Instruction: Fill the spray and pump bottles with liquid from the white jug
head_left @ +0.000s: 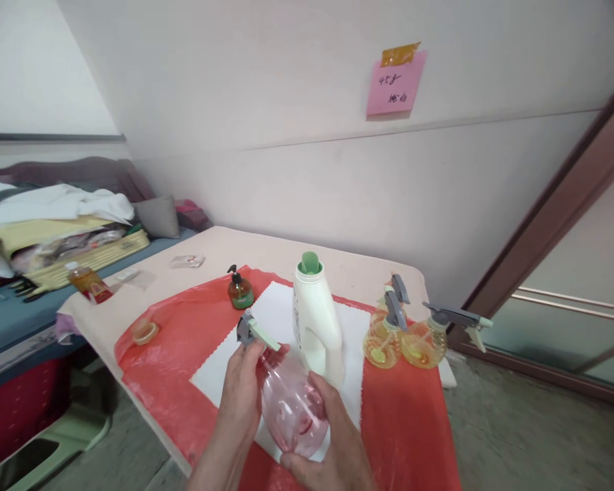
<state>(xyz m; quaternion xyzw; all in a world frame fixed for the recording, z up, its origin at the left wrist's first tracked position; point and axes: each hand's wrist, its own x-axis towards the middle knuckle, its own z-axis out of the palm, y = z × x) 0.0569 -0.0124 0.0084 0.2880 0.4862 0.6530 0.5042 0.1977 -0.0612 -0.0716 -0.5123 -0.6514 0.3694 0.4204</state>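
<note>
Both my hands hold a clear pink spray bottle [293, 402], tilted over the front of the white cloth. My left hand [241, 385] is wrapped round its neck, just below the grey and pale green trigger head [253, 331]. Around the lower body and base, my right hand [332, 443] has its fingers closed. The bottle looks empty. Right behind it stands a large white detergent jug [314, 317] with its handle to the right. Its mouth is uncapped, with a green spout [310, 263] inside.
Several spray bottles [424, 344] with yellow liquid stand on the right of the red plastic sheet [404, 423]. A brown pump bottle [241, 290] is behind left, and a small round lid [144, 332] lies far left. A bottle of amber liquid [88, 283] lies at the table's left edge.
</note>
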